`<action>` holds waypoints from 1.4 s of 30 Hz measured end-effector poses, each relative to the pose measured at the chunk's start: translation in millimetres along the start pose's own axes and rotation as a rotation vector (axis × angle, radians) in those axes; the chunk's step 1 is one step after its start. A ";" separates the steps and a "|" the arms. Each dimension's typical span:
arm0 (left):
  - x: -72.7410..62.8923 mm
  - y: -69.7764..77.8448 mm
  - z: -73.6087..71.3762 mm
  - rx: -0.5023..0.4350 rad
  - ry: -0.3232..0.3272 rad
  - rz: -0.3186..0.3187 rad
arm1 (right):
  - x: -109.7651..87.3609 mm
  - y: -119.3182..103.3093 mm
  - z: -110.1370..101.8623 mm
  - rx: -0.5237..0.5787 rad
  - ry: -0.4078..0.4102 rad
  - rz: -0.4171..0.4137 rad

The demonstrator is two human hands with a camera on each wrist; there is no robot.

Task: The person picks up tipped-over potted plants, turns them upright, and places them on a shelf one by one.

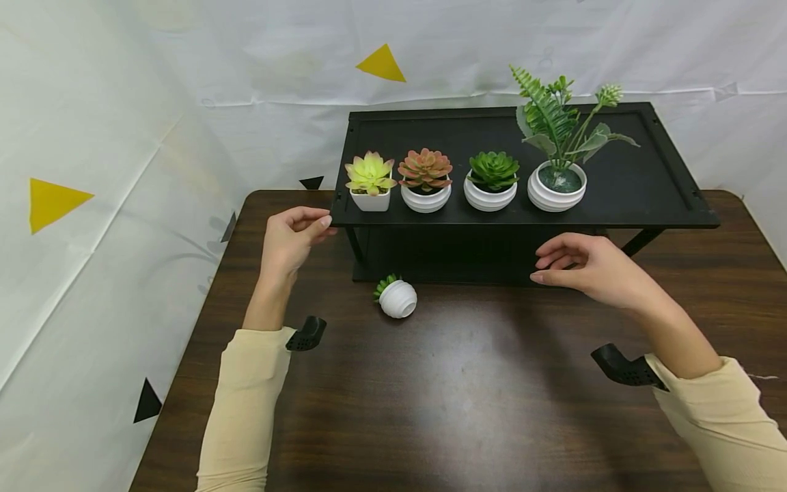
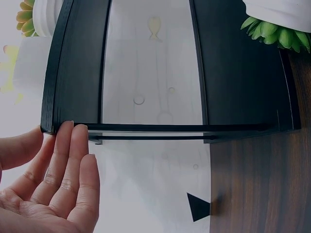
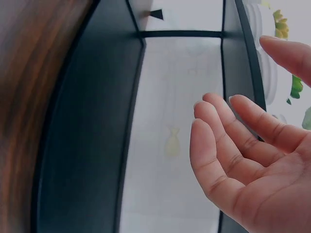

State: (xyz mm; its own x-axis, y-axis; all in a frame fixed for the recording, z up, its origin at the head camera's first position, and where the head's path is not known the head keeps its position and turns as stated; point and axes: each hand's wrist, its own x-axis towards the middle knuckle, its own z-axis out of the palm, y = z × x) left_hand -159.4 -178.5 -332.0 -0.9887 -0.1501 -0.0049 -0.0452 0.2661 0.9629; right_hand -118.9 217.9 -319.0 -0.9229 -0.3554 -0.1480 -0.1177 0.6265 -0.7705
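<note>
A black two-tier shelf (image 1: 430,217) stands on the table. At its front left corner my left hand (image 1: 287,242) pinches the top board, thumb on one side and fingertips on the other, as the left wrist view shows. In front of the shelf's right half hovers my right hand (image 1: 590,270), fingers loosely bent, thumb apart, holding nothing. Along the top board stand a yellow-green succulent (image 1: 370,174), a reddish succulent (image 1: 425,171), a green succulent (image 1: 494,172) and a taller fern-like plant (image 1: 556,181), all in white pots. A small potted succulent (image 1: 398,299) lies tipped over before the shelf.
The dark wooden table (image 1: 430,410) reaches toward me. White sheeting (image 1: 277,61) hangs behind it and to the left, with yellow and black triangles on it. The shelf's lower board (image 3: 87,136) shows in the right wrist view.
</note>
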 end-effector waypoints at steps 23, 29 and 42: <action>-0.4 0.6 -0.1 -0.010 -0.004 -0.001 | 30.1 16.8 74.3 0.218 -0.183 -0.021; -0.8 0.3 0.0 -0.010 -0.006 -0.001 | 41.4 19.5 93.7 0.277 -0.237 -0.004; -0.6 1.2 -0.3 -0.011 -0.007 -0.009 | 59.8 18.2 123.0 0.309 -0.294 0.049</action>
State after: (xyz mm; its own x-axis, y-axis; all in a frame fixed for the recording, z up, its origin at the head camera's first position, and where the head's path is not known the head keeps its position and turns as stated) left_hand -158.9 -178.4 -330.8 -0.9892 -0.1460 -0.0152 -0.0524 0.2542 0.9657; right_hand -131.1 122.7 -418.2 -0.7759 -0.5410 -0.3244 0.0801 0.4256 -0.9014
